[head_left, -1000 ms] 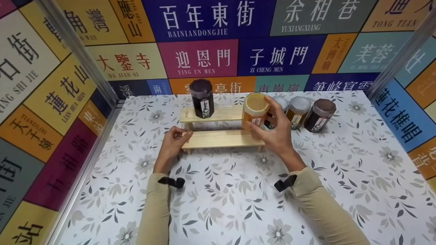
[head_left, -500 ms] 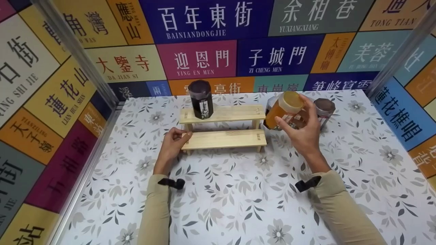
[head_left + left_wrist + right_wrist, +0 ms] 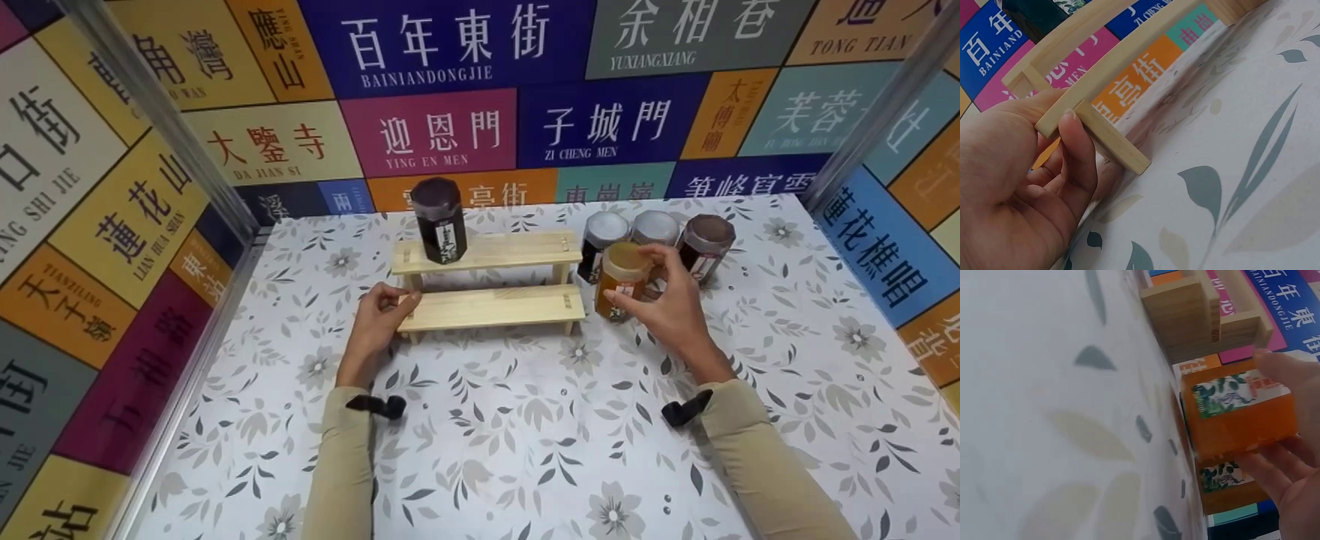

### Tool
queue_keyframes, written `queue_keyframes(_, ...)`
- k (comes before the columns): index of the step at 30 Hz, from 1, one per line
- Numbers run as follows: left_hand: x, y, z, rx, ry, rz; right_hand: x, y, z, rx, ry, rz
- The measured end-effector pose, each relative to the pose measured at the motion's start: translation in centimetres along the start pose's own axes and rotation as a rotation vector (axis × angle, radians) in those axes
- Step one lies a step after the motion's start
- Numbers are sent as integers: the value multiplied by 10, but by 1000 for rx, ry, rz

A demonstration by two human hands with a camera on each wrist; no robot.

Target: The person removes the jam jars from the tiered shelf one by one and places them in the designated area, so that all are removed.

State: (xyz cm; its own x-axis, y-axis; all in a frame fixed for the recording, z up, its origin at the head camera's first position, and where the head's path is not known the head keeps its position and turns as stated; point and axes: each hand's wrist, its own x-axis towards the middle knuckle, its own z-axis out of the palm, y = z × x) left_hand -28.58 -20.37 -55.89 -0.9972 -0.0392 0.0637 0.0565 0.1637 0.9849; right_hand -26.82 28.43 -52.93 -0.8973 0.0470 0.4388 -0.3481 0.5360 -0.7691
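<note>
A two-tier wooden stand is on the patterned tabletop. My left hand pinches the left end of its lower step; in the left wrist view a fingertip lies against the board beside the short leg. On the upper step, toward the left, stands a dark jar with a white label. To the right of the stand, my right hand grips an amber jar with a yellowish lid, thumb and fingers on opposite sides. This jar is upright, its base close to the tabletop.
Behind the held jar are a dark jar with a pale lid, another pale-lidded jar partly hidden, and a brown-lidded jar. Sign-printed walls bound the table at the back and sides.
My right hand has carried the amber jar from above the stand's right end, over to the right, then down in front of the other jars. My left hand stays at the stand.
</note>
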Motion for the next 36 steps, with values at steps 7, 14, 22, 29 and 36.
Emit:
queue_keyframes(7,-1,0,1,-7,10,-21,0,-1,-1,-113,24,40)
queue_keyframes(14,-1,1,1,-18,17,-31,1,-1,0,-96,33,48)
queue_keyframes(22,-1,1,2,-15,17,-33,1,-2,-1,-69,15,59)
queue_keyframes(29,-3,2,2,-21,7,-43,0,-6,-2,-96,6,52)
queue_keyframes(36,-4,3,2,-23,3,-43,6,-25,0,-113,182,3)
